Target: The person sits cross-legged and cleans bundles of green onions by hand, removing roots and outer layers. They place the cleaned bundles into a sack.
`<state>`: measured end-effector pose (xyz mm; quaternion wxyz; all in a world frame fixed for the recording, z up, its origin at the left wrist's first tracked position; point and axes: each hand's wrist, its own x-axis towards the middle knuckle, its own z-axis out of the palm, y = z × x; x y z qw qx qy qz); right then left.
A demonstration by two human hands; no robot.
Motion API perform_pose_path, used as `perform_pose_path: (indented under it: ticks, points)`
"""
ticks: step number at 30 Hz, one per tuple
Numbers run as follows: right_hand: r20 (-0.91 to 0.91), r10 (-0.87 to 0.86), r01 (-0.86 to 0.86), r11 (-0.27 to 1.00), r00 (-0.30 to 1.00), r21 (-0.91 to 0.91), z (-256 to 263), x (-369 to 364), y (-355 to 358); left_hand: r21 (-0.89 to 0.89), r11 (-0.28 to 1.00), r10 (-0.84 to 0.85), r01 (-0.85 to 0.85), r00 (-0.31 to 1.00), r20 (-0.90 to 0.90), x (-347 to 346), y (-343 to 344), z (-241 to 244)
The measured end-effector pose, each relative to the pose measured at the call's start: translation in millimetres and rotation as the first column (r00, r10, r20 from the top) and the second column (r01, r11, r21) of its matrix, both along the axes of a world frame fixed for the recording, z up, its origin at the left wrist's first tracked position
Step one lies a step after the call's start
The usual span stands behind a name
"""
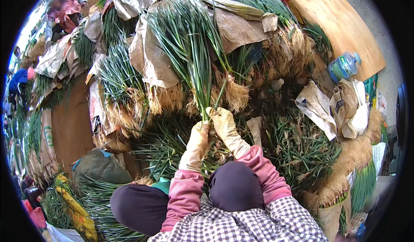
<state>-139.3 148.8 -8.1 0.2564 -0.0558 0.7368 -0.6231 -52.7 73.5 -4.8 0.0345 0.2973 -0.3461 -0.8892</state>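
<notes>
Both my hands wear pale, soiled gloves and meet in front of my knees. My left hand (198, 138) grips the lower stems of a few green onions (200, 77), whose long leaves fan out away from me. Against it, my right hand (223, 123) pinches at the same stems, and a single green stalk (222, 93) slants up from its fingers. The gloves hide the lower ends of the stems. Just beyond lie unpeeled green onions with tan, stringy roots (237, 94), partly under a plastic woven sheet (239, 28).
Loose trimmed leaves (300, 148) heap up at the right, below crumpled sacks (347, 109). A plastic bottle (344, 66) lies by a plywood board (339, 25). Rooted bunches (126, 112) are stacked at the left, near a brown board (71, 122). Another person (66, 10) is at the far left.
</notes>
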Motion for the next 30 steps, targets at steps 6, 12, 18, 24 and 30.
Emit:
perform_pose_path:
  ticks: [6,12,18,24,30]
  points:
    - [0.467,-0.332,0.522,0.770,0.819,-0.367,-0.5,-9.1,1.2,0.191,0.970,0.162,-0.151,0.986,-0.039,1.3,13.8,3.2]
    - [0.103,-0.075,0.099,0.964,0.992,-0.246,13.2,-3.9,13.9,0.100,0.987,0.128,-0.124,0.991,-0.035,4.3,10.0,5.9]
    - [0.325,0.213,-0.065,0.909,0.922,-0.411,30.6,0.6,4.0,0.087,0.995,0.049,-0.039,0.993,-0.111,14.0,-4.6,4.7]
    - [0.235,-0.098,0.173,0.930,0.967,-0.325,2.8,13.3,-1.9,0.065,0.997,0.041,-0.034,0.994,-0.105,12.4,2.5,-4.3]
    - [0.246,-0.232,0.299,0.911,0.941,-0.284,1.6,4.3,11.6,-0.148,0.982,0.111,-0.117,0.992,-0.052,12.1,15.1,4.0]
